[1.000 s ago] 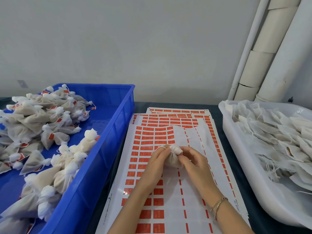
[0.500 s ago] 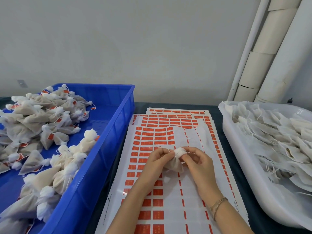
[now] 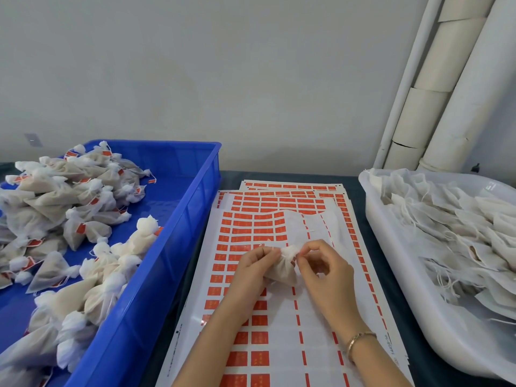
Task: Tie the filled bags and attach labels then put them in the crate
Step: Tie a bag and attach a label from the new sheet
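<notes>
Fingers (image 3: pixel 268 251) of my left hand (image 3: pixel 248 272) curl round the bag (image 3: pixel 282 272), just below the middle of the frame, while my right hand (image 3: pixel 326 277) pinches its bunched white top between thumb and forefinger. Under both hands lie the label sheets (image 3: pixel 315 331), running from the bottom edge up the centre. Further off, tied bags (image 3: pixel 55 202) with red labels fill the blue crate (image 3: pixel 156 275) at the left, untied bags (image 3: pixel 460 233) lie in the white tray (image 3: pixel 413 303) at the right, and pale pipes (image 3: pixel 446 93) stand at the upper right.
</notes>
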Tool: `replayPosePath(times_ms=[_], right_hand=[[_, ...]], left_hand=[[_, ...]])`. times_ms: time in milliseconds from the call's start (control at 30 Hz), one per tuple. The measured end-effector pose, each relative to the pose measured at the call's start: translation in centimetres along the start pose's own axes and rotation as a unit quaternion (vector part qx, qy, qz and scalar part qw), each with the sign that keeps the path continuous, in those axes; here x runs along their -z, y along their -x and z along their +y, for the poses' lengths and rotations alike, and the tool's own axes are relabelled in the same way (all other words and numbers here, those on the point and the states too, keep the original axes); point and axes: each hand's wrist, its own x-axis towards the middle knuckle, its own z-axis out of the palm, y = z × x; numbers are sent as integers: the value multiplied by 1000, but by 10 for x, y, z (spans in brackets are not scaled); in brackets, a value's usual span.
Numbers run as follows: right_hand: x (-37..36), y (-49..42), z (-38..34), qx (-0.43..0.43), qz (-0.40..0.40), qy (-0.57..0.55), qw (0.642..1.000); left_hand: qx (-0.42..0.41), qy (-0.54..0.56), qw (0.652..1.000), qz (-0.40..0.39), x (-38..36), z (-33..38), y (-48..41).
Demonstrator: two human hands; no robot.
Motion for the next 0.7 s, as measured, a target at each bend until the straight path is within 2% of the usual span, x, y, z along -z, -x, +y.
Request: replayPosePath(times_ms=[300, 467, 700], right_hand=[[-2, 4, -1, 63, -10, 74, 995], [-4, 5, 3, 54, 10, 107, 993], [-2, 3, 1, 65, 16, 87, 994]], left_hand=[[25, 36, 999, 6, 1, 2, 1], [7, 26, 1000, -6, 2, 3, 2], [4, 49, 998, -46, 5, 7, 3]])
